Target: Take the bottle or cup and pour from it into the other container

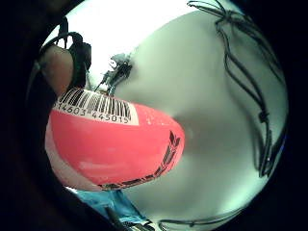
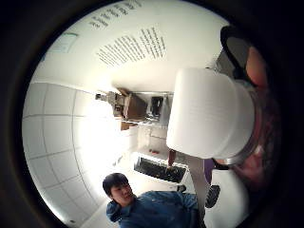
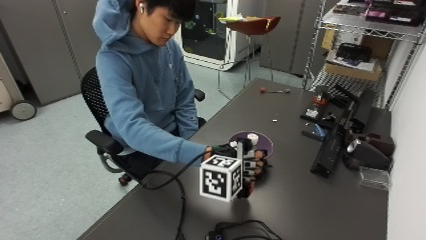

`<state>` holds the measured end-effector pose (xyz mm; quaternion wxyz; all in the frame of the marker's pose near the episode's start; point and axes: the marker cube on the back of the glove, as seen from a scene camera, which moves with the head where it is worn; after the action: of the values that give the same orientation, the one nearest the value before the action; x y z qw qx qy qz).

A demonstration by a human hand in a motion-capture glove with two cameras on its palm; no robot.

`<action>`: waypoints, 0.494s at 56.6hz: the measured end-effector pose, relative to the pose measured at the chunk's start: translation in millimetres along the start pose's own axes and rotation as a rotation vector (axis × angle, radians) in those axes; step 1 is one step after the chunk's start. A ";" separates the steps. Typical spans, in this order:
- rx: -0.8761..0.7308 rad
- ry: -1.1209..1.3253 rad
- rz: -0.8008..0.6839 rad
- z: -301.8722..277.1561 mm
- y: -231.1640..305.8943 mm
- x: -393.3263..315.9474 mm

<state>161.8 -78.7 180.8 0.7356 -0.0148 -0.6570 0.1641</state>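
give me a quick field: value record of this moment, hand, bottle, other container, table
hand: gloved right hand grips the bottle
bottle: pink label with barcode, white cap, still capped, roughly upright
other container: purple dish on the table just behind the hand; contents cannot be told
table: dark tabletop, cables near its front edge
pouring: not yet begun

Grey floor (image 3: 46,150), dark table (image 3: 319,200), wire shelving (image 3: 373,30) (cluttered).

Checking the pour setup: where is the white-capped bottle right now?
In the outside view, the bottle stands upright in the gloved right hand, just in front of the purple container on the table.
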 end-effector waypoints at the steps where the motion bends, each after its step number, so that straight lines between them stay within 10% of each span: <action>1: -0.008 0.032 -0.006 0.3 0.0 -5.3; 28: -0.338 1.320 -0.111 31.0 16.7 -92.5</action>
<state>120.3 -93.1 92.1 0.9772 -0.1925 -0.0872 -0.0222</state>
